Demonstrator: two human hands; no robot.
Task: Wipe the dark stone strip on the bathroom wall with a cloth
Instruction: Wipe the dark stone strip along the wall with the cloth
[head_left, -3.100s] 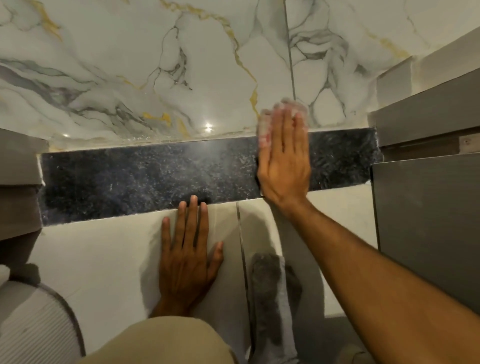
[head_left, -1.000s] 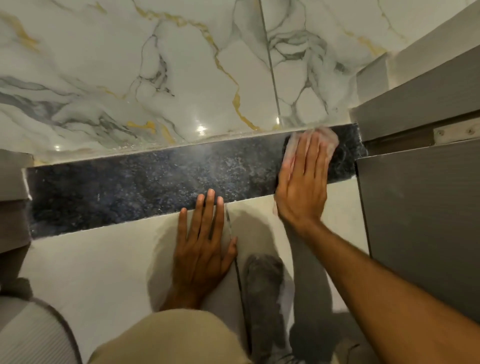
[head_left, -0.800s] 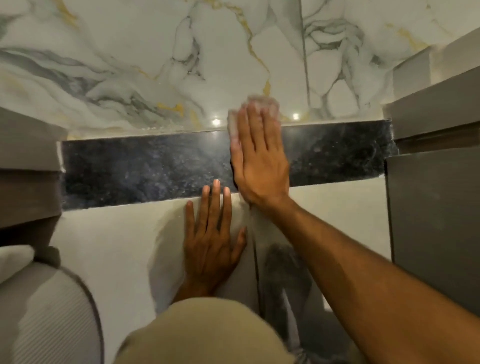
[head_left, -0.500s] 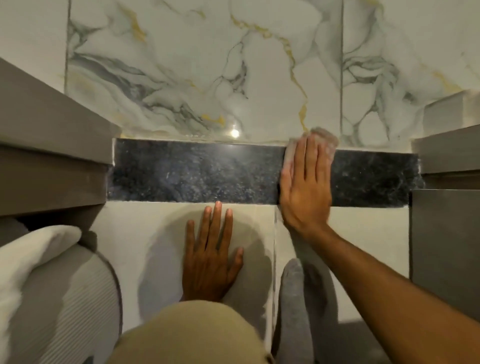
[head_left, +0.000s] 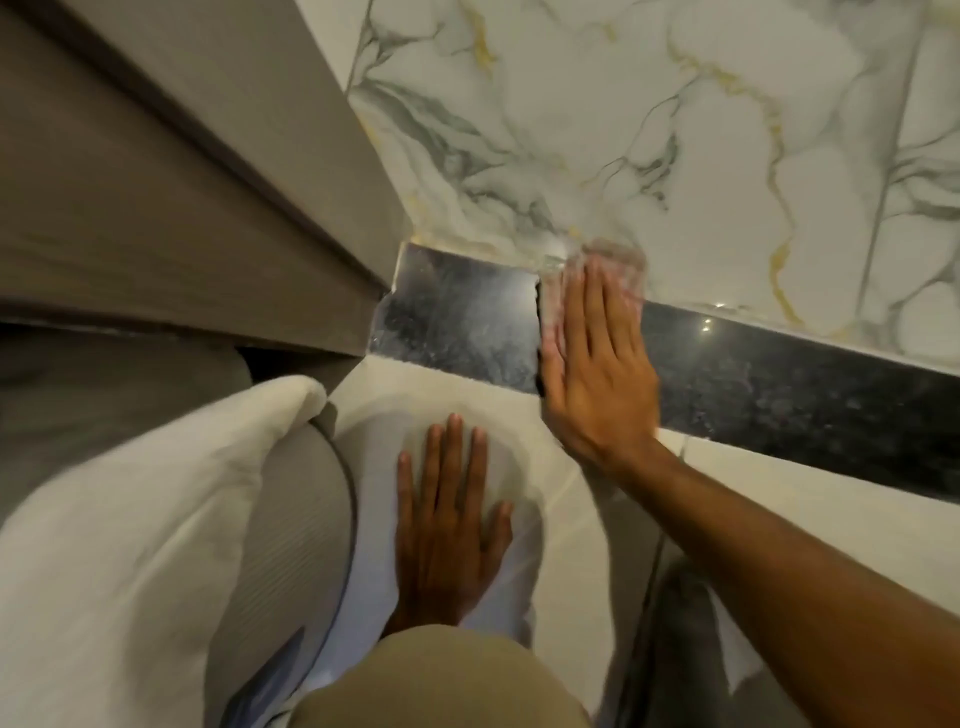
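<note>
The dark stone strip (head_left: 769, 384) runs across the wall between white marble tile above and plain pale tile below. My right hand (head_left: 597, 369) lies flat on the strip near its left end and presses a pale pinkish cloth (head_left: 615, 265) against it. The cloth shows past my fingertips and along my palm's left edge. The short stretch of strip (head_left: 457, 322) left of my hand looks hazy and streaked. My left hand (head_left: 449, 525) rests flat with fingers spread on the pale tile below the strip and holds nothing.
A grey cabinet (head_left: 171, 208) juts out at the left and ends the strip there. A white towel (head_left: 124, 525) and a grey ribbed surface (head_left: 296, 519) lie at lower left. My beige-clad knee (head_left: 441, 680) fills the bottom centre. Marble tile (head_left: 675, 135) covers the wall above.
My right hand has slid the cloth leftward along the strip, toward its left end. The view has swung left and tilted. My left hand stays braced on the lower tile.
</note>
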